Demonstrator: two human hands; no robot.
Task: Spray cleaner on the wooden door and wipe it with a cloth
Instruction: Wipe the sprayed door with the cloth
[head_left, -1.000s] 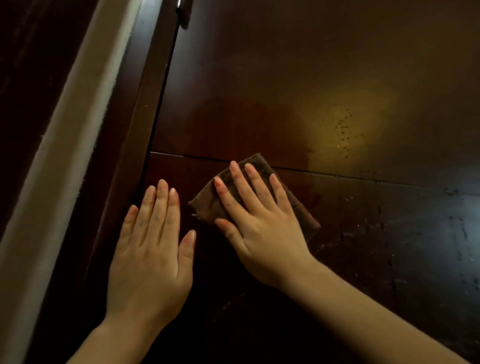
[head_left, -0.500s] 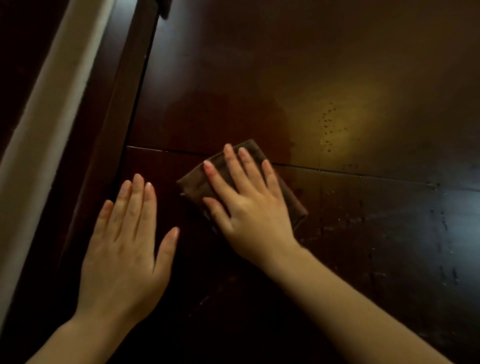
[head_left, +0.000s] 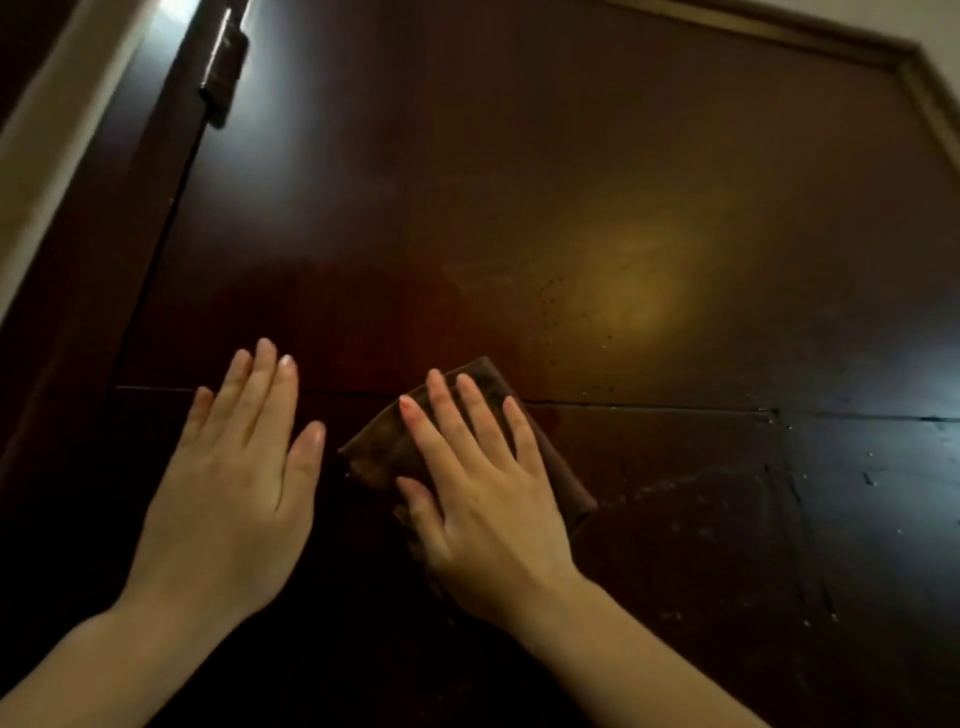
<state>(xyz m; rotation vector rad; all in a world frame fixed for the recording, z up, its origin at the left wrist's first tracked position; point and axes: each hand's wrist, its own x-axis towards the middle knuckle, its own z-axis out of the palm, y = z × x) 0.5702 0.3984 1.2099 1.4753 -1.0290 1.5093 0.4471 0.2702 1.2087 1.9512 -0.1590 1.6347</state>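
Observation:
The dark wooden door (head_left: 519, 156) fills the view, glossy, with a thin horizontal groove across its middle. A folded brown cloth (head_left: 387, 449) lies flat against the door just at the groove. My right hand (head_left: 483, 499) presses it down with fingers spread over it. To the cloth's left my left hand (head_left: 234, 483) rests flat on the door, fingers together, holding nothing. Small spray droplets (head_left: 550, 299) dot the panel above and to the right of the cloth. No spray bottle is in view.
A metal hinge (head_left: 223, 67) sits at the door's upper left edge, beside the dark frame and a pale wall strip (head_left: 47, 135). The frame's top corner (head_left: 914, 67) shows at the upper right. Wet streaks mark the lower right panel (head_left: 727, 519).
The view has tilted up, showing the hinge and the frame's top corner. My left hand has come closer to the cloth and now reaches the groove. The right hand still presses the cloth.

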